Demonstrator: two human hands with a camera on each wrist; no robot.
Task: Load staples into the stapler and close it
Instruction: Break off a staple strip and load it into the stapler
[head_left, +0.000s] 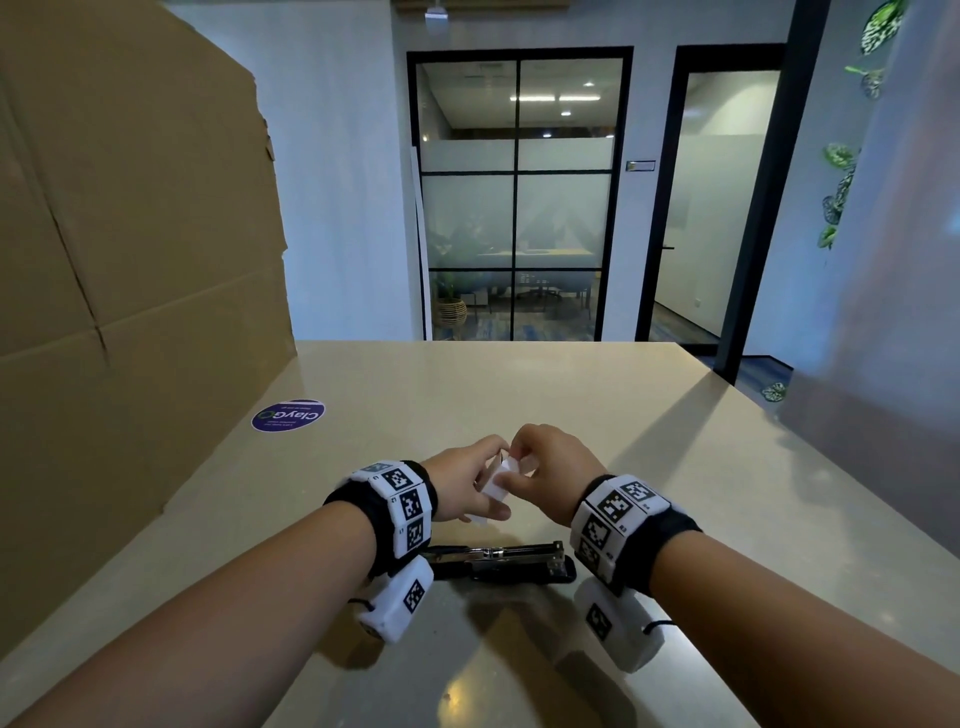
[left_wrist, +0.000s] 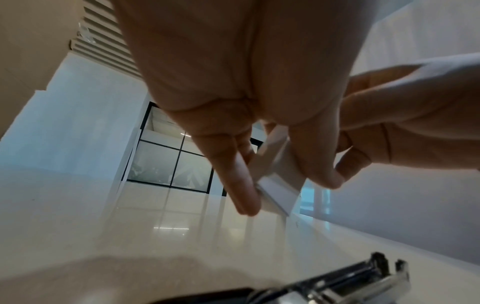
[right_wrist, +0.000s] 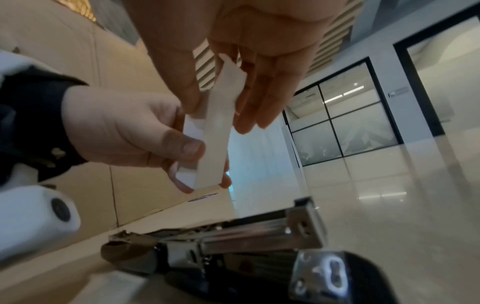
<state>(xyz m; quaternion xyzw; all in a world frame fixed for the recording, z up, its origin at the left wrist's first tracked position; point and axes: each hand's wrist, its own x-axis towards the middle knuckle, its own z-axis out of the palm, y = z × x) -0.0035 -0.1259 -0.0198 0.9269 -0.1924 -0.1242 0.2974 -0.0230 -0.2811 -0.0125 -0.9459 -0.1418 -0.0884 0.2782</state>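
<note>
A small white staple box is held above the table between both hands. My left hand grips its body, thumb on the near side and fingers behind. My right hand pinches the box's upper end, where a flap sticks up between thumb and fingers. The box stands roughly upright; its contents are hidden. The black and metal stapler lies opened flat on the table below my wrists, with its metal channel exposed. Neither hand touches the stapler.
A big cardboard sheet stands along the left edge of the beige table. A round purple sticker lies near it. Glass partitions and a doorway lie beyond the table's far edge.
</note>
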